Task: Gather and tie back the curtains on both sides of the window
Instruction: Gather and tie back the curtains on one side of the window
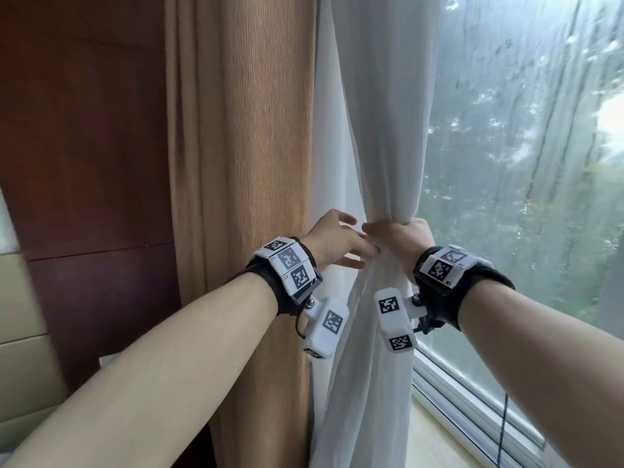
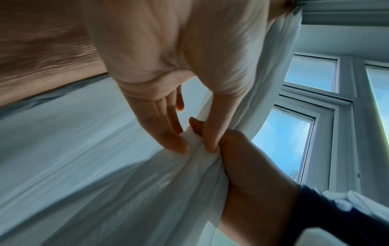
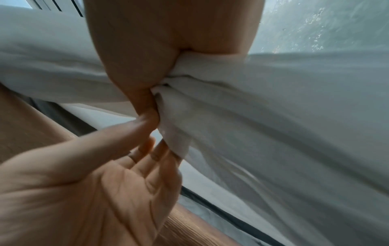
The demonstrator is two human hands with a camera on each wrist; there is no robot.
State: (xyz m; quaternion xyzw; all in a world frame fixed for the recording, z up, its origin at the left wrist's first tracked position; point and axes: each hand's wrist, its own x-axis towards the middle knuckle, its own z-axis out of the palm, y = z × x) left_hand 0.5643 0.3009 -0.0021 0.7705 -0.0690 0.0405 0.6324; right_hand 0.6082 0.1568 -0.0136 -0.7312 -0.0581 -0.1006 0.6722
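A sheer white curtain (image 1: pixel 381 146) hangs in front of the window, pulled into a bunch at wrist height. My right hand (image 1: pixel 401 236) grips that bunch in a closed fist; the right wrist view shows the fist (image 3: pixel 160 83) wrapped tightly round the folds (image 3: pixel 273 133). My left hand (image 1: pixel 358 244) is just left of it, its fingers straight and touching the fabric. In the left wrist view its thumb and fingers (image 2: pixel 176 143) lie on either side of the bunched cloth (image 2: pixel 147 191). A heavy brown curtain (image 1: pixel 243 163) hangs straight and loose behind my left wrist.
The window glass (image 1: pixel 523 163) fills the right side, with its white frame and sill (image 1: pixel 472 400) below. A black cord (image 1: pixel 503 427) hangs by the sill. A dark wood wall panel (image 1: pixel 84 130) stands left of the brown curtain.
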